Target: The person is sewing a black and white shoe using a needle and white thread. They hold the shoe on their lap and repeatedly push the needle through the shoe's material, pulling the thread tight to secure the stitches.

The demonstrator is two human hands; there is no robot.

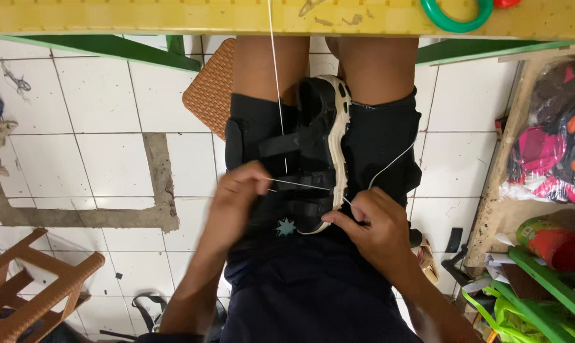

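Note:
A black sandal-type shoe (313,159) with a cream sole lies on its side between my knees, sole edge facing right. My left hand (236,197) pinches a white thread (300,184) that runs taut across the shoe to the sole edge. My right hand (370,228) is closed at the sole's lower edge, fingers pinched on something thin where the thread meets it; I cannot tell if a needle is in it. Another length of the thread rises straight up past the table edge, and a loop curves off to the right over my thigh.
A yellow table edge (173,16) crosses the top, with a green ring (455,19) on it. A brown textured mat (211,86) lies on the white tiled floor. A wooden stool (33,286) stands lower left. Shelves with colourful bags (554,152) fill the right.

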